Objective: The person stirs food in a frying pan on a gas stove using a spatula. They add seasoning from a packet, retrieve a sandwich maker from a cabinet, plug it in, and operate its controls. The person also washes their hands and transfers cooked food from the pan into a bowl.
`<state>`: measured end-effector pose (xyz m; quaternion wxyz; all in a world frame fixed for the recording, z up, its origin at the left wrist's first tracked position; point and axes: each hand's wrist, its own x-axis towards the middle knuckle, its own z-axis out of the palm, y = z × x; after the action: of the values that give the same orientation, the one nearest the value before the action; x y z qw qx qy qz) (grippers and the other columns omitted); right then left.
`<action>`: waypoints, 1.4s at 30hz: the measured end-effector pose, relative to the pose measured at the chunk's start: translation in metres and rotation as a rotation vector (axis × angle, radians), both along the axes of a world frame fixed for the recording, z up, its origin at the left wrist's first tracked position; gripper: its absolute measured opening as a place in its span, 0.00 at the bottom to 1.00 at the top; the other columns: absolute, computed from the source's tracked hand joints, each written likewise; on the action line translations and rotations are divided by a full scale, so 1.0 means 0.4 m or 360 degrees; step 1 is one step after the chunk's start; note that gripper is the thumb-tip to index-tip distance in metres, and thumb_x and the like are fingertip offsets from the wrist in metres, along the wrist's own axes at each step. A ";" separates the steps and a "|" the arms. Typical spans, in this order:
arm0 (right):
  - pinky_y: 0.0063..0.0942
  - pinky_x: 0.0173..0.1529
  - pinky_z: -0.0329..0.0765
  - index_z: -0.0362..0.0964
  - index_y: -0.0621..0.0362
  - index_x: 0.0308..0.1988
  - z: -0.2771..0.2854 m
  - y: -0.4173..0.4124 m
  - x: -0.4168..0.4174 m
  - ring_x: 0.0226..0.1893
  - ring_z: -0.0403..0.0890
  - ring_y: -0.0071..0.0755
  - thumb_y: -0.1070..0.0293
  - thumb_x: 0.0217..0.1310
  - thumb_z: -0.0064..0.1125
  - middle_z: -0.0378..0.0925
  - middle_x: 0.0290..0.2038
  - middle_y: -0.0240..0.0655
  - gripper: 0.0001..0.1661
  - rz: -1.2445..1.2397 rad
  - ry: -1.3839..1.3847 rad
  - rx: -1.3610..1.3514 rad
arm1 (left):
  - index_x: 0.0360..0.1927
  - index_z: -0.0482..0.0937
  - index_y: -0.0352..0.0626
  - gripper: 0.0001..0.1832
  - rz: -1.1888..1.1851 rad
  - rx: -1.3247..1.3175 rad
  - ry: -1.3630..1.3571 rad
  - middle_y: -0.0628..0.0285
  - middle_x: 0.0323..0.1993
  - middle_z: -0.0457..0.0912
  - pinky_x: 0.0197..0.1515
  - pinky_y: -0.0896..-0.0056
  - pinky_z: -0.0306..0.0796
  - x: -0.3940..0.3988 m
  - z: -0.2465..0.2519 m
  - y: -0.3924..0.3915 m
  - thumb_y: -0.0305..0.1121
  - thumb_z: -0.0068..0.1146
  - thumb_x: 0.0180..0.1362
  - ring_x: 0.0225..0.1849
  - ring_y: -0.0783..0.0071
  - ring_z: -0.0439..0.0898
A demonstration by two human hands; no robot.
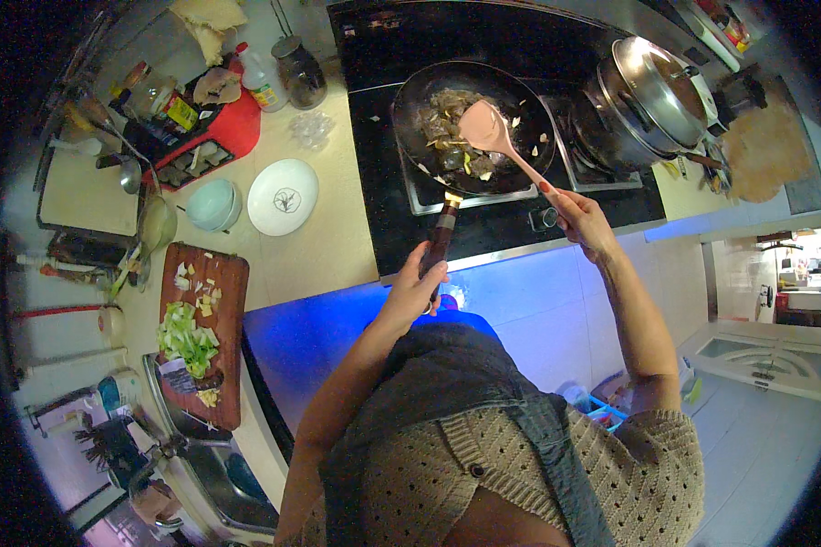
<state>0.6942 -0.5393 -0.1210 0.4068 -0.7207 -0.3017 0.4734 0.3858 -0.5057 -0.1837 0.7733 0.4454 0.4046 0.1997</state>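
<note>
My left hand (415,287) grips the dark brown handle (442,236) of a black wok (520,89), which sits on the left burner of the stove. In my right hand (583,222) is a pink spatula (487,128) with its broad head down in the wok. Under and around that head lie dark pieces of food (451,109), apparently meat, mixed with pale slices and thin yellowish strips. A few white slices rest apart on the wok's right side. The spatula head hides part of the food.
A lidded steel pot (657,96) stands on the right burner. Left of the black stove (366,157) are a white plate (284,195), pale green bowls (212,205) and a wooden cutting board (229,328) bearing chopped green vegetable (186,335). The sink (226,478) lies at lower left.
</note>
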 end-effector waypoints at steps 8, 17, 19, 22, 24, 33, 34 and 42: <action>0.13 0.13 0.50 0.72 0.53 0.41 -0.061 0.005 0.034 0.11 0.58 0.12 0.57 0.66 0.45 0.66 0.17 0.22 0.14 -0.0095 0.0661 0.0018 | 0.66 0.51 0.44 0.32 -0.0032 -0.0010 0.0022 0.59 0.33 0.74 0.15 0.76 0.64 0.012 -0.001 -0.003 0.38 0.50 0.62 0.16 0.78 0.70; 0.14 0.16 0.52 0.73 0.56 0.45 0.044 -0.009 0.076 0.14 0.59 0.12 0.56 0.65 0.48 0.65 0.17 0.21 0.17 0.0013 0.0086 0.0032 | 0.64 0.52 0.41 0.32 -0.0053 -0.0001 0.0050 0.60 0.31 0.74 0.14 0.78 0.63 0.005 -0.010 0.004 0.39 0.51 0.61 0.16 0.80 0.70; 0.14 0.17 0.53 0.73 0.56 0.47 0.087 -0.014 0.065 0.15 0.60 0.12 0.55 0.65 0.48 0.64 0.18 0.20 0.19 -0.0012 -0.0101 0.0012 | 0.64 0.53 0.41 0.31 -0.0050 0.0005 0.0055 0.60 0.31 0.74 0.14 0.78 0.63 0.007 -0.012 0.004 0.39 0.51 0.61 0.16 0.80 0.70; 0.14 0.18 0.53 0.72 0.58 0.47 0.108 -0.029 0.085 0.16 0.59 0.12 0.53 0.63 0.51 0.63 0.19 0.18 0.21 0.0096 -0.0228 0.0020 | 0.63 0.55 0.40 0.30 -0.0026 0.0021 0.0062 0.61 0.30 0.74 0.14 0.78 0.63 0.008 -0.010 0.002 0.39 0.51 0.61 0.16 0.80 0.70; 0.14 0.18 0.52 0.72 0.58 0.48 0.114 -0.043 0.089 0.16 0.59 0.12 0.53 0.63 0.52 0.62 0.19 0.18 0.22 0.0116 -0.0252 -0.0033 | 0.63 0.56 0.40 0.30 -0.0012 0.0025 0.0054 0.61 0.30 0.74 0.14 0.78 0.62 0.007 -0.002 0.001 0.39 0.51 0.61 0.16 0.80 0.70; 0.15 0.25 0.62 0.70 0.62 0.53 0.011 -0.086 0.115 0.22 0.65 0.14 0.59 0.64 0.51 0.71 0.24 0.23 0.22 0.0405 -0.1322 0.0384 | 0.60 0.58 0.40 0.27 -0.0080 0.0041 0.0106 0.61 0.30 0.73 0.15 0.78 0.62 0.016 0.011 0.004 0.39 0.50 0.61 0.16 0.80 0.70; 0.18 0.32 0.68 0.69 0.64 0.54 0.070 -0.071 0.079 0.28 0.70 0.18 0.60 0.64 0.51 0.75 0.31 0.29 0.23 0.0314 -0.1219 0.0233 | 0.60 0.58 0.40 0.27 -0.0048 0.0040 0.0115 0.61 0.29 0.73 0.15 0.78 0.62 0.014 0.014 0.004 0.39 0.50 0.61 0.16 0.79 0.70; 0.30 0.34 0.70 0.72 0.62 0.49 0.133 -0.076 0.111 0.29 0.76 0.36 0.56 0.64 0.50 0.75 0.30 0.45 0.22 0.0344 -0.1558 0.0025 | 0.61 0.58 0.39 0.28 0.0003 0.0011 0.0080 0.61 0.29 0.72 0.18 0.79 0.64 0.022 0.016 -0.006 0.39 0.50 0.61 0.18 0.80 0.70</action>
<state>0.7387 -0.5696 -0.0677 0.1715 -0.8199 -0.5336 0.1168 0.3945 -0.5083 -0.1771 0.7611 0.4527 0.4235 0.1906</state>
